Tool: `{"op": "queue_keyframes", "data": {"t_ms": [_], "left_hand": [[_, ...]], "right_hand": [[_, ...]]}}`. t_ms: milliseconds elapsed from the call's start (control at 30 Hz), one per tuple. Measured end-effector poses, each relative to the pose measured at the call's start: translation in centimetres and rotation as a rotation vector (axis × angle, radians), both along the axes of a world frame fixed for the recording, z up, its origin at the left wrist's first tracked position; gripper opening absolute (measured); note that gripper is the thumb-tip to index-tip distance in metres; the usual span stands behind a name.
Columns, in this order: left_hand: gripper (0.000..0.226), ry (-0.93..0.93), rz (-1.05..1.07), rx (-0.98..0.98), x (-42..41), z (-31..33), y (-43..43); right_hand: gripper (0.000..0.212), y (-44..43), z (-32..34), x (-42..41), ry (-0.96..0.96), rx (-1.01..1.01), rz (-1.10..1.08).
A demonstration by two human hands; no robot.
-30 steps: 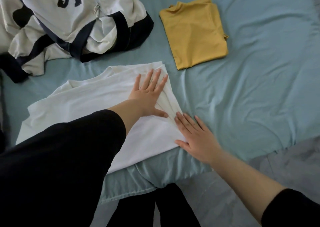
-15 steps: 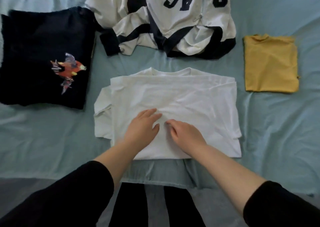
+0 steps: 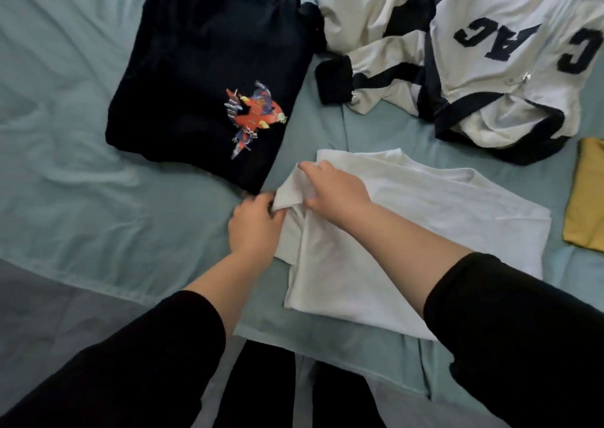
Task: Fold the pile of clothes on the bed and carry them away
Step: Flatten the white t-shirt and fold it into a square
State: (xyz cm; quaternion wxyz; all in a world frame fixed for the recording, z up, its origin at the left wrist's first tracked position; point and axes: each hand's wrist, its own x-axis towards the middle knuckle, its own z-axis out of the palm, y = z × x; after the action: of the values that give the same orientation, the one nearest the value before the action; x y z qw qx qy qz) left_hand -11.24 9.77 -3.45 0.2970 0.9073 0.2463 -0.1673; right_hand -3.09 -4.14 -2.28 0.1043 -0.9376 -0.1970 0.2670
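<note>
The white T-shirt lies partly folded on the bed, near the bed's front edge, and both hands are on its left end. The left hand has its fingers curled shut around a bunched flap of the white cloth, pinching it from the left. The right hand reaches across from the other side, fingertips gripping the top of the same flap and thumb tucked under it, so the little sleeve-like fold stands lifted between the two hands. The rest of the shirt lies flat and creased, stretching off to the right.

Just beyond the hands, up and to the left, a folded dark navy garment with a red and blue printed figure lies flat; its near corner comes almost to the white shirt's lifted flap. At the top right, a cream and navy jacket with big block letters and a zipper lies in a crumpled heap, unfolded, its dark cuff close to the navy garment. At the far right edge, a folded mustard-yellow top shows only partly, just beside the white shirt's right end.

Black sleeves cover both forearms, pushed up from the wrists. The pale blue-green sheet is wrinkled all over.
</note>
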Motion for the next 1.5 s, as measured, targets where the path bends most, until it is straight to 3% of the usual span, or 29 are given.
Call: {"op": "queue_keyframes", "data": {"t_ms": [33,133,267,400,467,533,633,733,933,1133,1300,1400,1500], "left_hand": [[0.017,-0.02,0.041,-0.047,0.1,-0.2,0.1],[0.033,-0.056,0.187,-0.19,-0.2,-0.5,0.5],[0.036,-0.018,0.307,-0.301,-1.7,-1.0,1.4],[0.035,0.002,0.331,-0.345,-2.2,-1.3,1.9],[0.033,0.023,0.356,-0.361,-1.7,-1.2,1.7],[0.029,0.052,0.335,-0.393,-1.6,-1.4,1.6],[0.023,0.088,0.189,-0.461,-2.1,-1.3,2.0],[0.03,0.174,-0.094,-0.227,-3.2,-1.4,2.5],[0.05,0.179,0.099,-0.229,-5.8,-1.0,3.0],[0.04,0.238,0.062,-0.172,-5.7,-1.1,2.8],[0.033,0.026,-0.054,-0.167,-7.1,0.5,1.8],[0.019,-0.056,-0.12,-0.266,-7.6,1.5,0.7],[0.015,-0.111,-0.207,-0.271,-7.4,1.9,-0.5]], "right_hand": [[0.046,0.6,-0.2,0.5,-0.007,-0.001,0.032],[0.033,2.2,-0.4,1.9,0.009,0.072,0.076],[0.022,4.3,0.1,3.2,0.074,0.156,0.119],[0.041,3.8,1.2,4.6,0.347,0.013,0.258],[0.052,3.4,1.4,4.7,0.287,-0.066,0.341],[0.044,3.4,1.0,4.3,0.212,-0.051,0.341],[0.016,4.3,0.3,4.0,0.186,0.103,0.123],[0.01,4.9,0.4,4.0,0.309,0.286,-0.201],[0.021,6.6,0.7,4.0,0.592,0.413,-0.444],[0.036,7.0,0.8,5.4,0.806,0.327,-0.575],[0.027,4.0,2.4,7.7,0.822,0.228,-0.347],[0.004,1.7,3.8,8.3,0.788,0.204,-0.167],[0.02,0.2,4.5,8.4,0.63,0.005,0.05]]}}
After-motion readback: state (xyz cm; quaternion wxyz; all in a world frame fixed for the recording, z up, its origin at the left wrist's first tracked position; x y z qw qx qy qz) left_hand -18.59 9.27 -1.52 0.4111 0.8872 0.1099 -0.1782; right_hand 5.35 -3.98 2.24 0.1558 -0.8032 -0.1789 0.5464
